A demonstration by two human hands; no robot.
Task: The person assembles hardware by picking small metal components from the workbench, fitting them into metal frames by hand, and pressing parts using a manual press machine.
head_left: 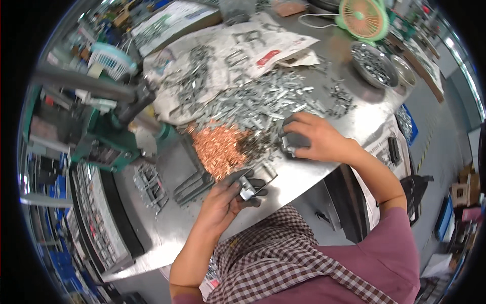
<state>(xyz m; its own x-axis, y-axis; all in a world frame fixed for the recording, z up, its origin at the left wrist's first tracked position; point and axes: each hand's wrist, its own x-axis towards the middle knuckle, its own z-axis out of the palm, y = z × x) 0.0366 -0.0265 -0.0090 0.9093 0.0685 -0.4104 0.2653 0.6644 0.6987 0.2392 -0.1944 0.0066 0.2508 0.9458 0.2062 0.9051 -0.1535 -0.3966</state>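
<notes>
My left hand [228,197], its fingertips dark with grey covers, is closed around a small silver metal block [247,188] near the table's front edge. My right hand [315,136] is curled, with dark-covered fingers and thumb closing on a small silver metal piece [287,145], partly hidden by the fingers. Between and beyond the hands lie a heap of copper-coloured pieces [217,149] and a smaller pile of dark little parts [254,145]. Another silver part [267,171] rests just beyond my left hand. A wide spread of flat silver strips [268,96] lies behind these piles.
A green hand press [109,137] with a long lever stands at the left, its grey base [182,167] beside the copper heap. Small metal frames [150,186] lie left of that base. Farther back are a white sack [228,66], a metal bowl of parts [374,65] and a green fan [362,19].
</notes>
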